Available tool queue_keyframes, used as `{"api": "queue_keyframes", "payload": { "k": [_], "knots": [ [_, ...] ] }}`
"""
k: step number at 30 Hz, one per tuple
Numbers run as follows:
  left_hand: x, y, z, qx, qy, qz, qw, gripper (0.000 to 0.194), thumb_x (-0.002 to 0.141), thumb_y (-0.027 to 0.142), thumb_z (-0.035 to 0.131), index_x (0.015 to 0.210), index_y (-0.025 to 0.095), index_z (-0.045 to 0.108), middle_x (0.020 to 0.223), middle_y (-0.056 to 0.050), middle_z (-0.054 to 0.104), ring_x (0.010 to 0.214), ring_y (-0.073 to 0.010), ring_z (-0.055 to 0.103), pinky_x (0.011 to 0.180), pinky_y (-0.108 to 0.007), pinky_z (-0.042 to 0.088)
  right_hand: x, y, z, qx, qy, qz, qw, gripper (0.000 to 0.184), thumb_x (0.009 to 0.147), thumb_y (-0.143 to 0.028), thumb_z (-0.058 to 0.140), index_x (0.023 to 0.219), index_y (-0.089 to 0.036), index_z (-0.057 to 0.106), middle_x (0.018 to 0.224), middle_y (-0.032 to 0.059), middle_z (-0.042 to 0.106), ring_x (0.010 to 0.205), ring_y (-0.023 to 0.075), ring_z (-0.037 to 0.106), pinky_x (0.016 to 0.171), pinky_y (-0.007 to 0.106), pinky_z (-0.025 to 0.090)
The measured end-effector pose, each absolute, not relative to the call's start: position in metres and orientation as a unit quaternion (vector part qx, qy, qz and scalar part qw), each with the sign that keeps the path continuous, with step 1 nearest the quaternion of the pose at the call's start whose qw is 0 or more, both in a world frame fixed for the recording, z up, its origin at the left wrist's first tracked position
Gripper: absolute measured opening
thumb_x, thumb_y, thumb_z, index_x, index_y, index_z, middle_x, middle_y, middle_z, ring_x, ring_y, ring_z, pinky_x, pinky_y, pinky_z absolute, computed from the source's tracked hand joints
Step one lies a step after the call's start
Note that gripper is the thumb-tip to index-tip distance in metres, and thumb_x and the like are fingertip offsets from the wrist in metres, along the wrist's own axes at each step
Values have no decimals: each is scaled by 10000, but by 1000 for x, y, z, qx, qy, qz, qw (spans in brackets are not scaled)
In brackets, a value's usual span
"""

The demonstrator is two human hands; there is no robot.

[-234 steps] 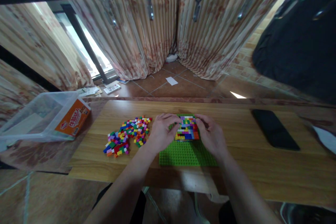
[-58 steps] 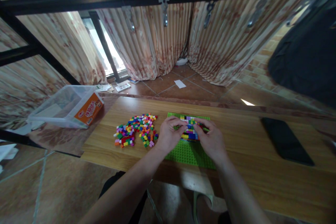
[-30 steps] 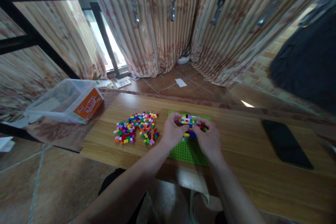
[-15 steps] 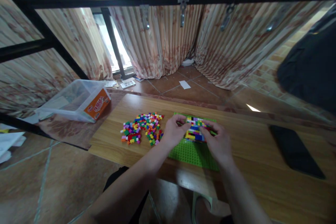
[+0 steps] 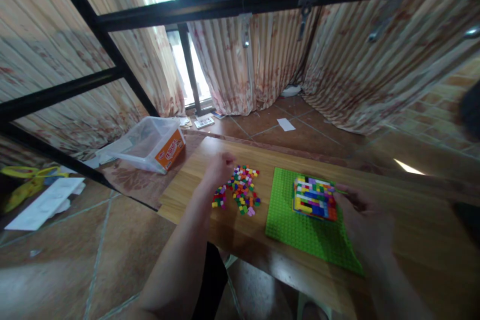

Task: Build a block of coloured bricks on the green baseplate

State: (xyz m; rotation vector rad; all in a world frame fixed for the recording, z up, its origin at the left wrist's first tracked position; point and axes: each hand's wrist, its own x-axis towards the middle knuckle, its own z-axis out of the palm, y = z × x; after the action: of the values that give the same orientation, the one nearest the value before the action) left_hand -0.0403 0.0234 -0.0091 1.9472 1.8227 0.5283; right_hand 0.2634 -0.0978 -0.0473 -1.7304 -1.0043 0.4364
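Observation:
My left hand (image 5: 217,171) is over the left part of a pile of small coloured toy bricks (image 5: 243,187). Its fingers look curled but are smeared by motion, so anything in them is hidden. A flat, multicoloured block built of such bricks (image 5: 313,197) sits on the upper part of a green studded baseplate (image 5: 296,232). Beside the block's right side is my right hand (image 5: 362,212), blurred, thumb and fingertips close to the block's edge. Whether they touch it or hold a brick I cannot make out.
The wooden table (image 5: 258,255) carries all this, with a dark flat object (image 5: 467,217) at its right end. Left of it stands a clear plastic box (image 5: 140,147) with an orange label. A black metal bar (image 5: 210,7) crosses above. Curtains hang behind.
Both hands have come away from the brick block: the left moved left to the loose bricks, the right to the block's right side. The camera view has turned left.

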Motion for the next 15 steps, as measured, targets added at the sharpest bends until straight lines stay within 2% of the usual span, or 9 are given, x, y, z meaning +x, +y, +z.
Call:
{"api": "queue_keyframes", "payload": {
  "k": [2, 7, 11, 15],
  "knots": [
    [-59, 27, -9, 690, 672, 165, 212, 311, 780, 90, 522, 998, 121, 741, 897, -64, 730, 837, -158, 638, 737, -230, 463, 260, -96, -42, -739, -392, 200, 510, 364, 719, -474, 645, 930, -192, 738, 920, 97, 728, 765, 259, 683, 679, 401, 539],
    [-85, 24, -4, 682, 689, 116, 217, 277, 688, 91, 603, 905, 145, 766, 736, -31, 703, 724, -150, 620, 655, -220, 449, 253, -94, -30, -755, -382, 204, 493, 349, 691, -472, 650, 895, -204, 742, 897, 113, 734, 778, 297, 679, 654, 414, 511],
    [-83, 19, -1, 673, 702, 89, 216, 206, 637, 127, 661, 813, 157, 763, 680, -24, 681, 708, -163, 614, 625, -229, 437, 250, -93, -25, -762, -373, 202, 489, 346, 676, -480, 657, 866, -204, 746, 831, 110, 737, 701, 288, 665, 570, 386, 484],
    [-75, 18, -1, 665, 713, 71, 212, 156, 627, 169, 682, 765, 163, 754, 688, -34, 675, 713, -177, 610, 641, -255, 440, 247, -94, -20, -766, -380, 198, 479, 333, 687, -465, 640, 861, -200, 743, 822, 99, 738, 688, 275, 666, 548, 362, 477]
  ]
}}
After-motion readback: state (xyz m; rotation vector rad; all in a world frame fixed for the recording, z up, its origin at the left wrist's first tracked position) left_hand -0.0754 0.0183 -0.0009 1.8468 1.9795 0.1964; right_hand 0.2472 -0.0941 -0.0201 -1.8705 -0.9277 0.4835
